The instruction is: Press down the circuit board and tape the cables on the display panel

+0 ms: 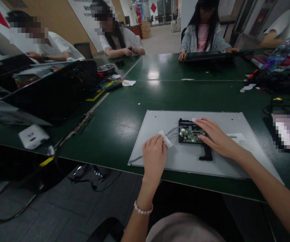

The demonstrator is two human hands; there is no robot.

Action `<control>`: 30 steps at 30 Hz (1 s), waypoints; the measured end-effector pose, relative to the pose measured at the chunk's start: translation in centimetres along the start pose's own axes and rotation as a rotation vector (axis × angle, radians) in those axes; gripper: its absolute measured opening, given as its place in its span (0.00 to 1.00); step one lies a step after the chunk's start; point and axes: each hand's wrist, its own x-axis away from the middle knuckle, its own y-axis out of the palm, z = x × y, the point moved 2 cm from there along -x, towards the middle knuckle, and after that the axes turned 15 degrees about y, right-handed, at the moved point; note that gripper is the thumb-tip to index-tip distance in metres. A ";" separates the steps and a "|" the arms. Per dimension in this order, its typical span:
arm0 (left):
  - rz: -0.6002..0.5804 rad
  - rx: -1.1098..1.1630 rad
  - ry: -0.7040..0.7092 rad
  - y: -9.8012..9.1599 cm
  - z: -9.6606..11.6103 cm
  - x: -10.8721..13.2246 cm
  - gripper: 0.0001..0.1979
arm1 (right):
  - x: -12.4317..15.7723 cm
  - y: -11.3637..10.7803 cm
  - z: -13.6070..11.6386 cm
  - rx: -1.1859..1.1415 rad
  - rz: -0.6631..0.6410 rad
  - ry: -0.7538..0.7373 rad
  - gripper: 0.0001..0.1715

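Note:
A light grey flat panel (185,163) lies on the table in front of me. On it sits a black plastic frame (182,121) holding a green circuit board (191,135), with grey cables (174,130) running out to the left. My left hand (155,151) has its fingers bent together at a white strip (166,139) that crosses the cables; its thumb is mostly hidden. Over the right side of the frame, my right hand (218,137) keeps its fingers stretched out, thumb apart near the board. A small white piece (194,119) shows by its fingertips.
Left on the green table (114,124) stand a large black casing (51,94) and a white box-shaped device (33,136). Tangled black cables (273,80), bottles (284,52) and a blurred pink item (289,131) are at right. Several people sit around the table.

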 end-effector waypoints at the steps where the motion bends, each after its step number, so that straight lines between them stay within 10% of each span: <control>1: 0.002 0.005 0.004 0.1 0.0 0.0 0.11 | 0.0 0.0 0.0 0.001 0.001 -0.002 0.32; 18: 0.009 0.164 0.047 0.9 -0.5 0.3 0.10 | -1.3 2.4 -8.4 0.196 -0.181 -0.383 0.26; 30: -0.020 0.142 0.004 1.3 -0.7 -0.2 0.15 | -0.8 3.9 -8.7 0.202 -0.184 -0.384 0.26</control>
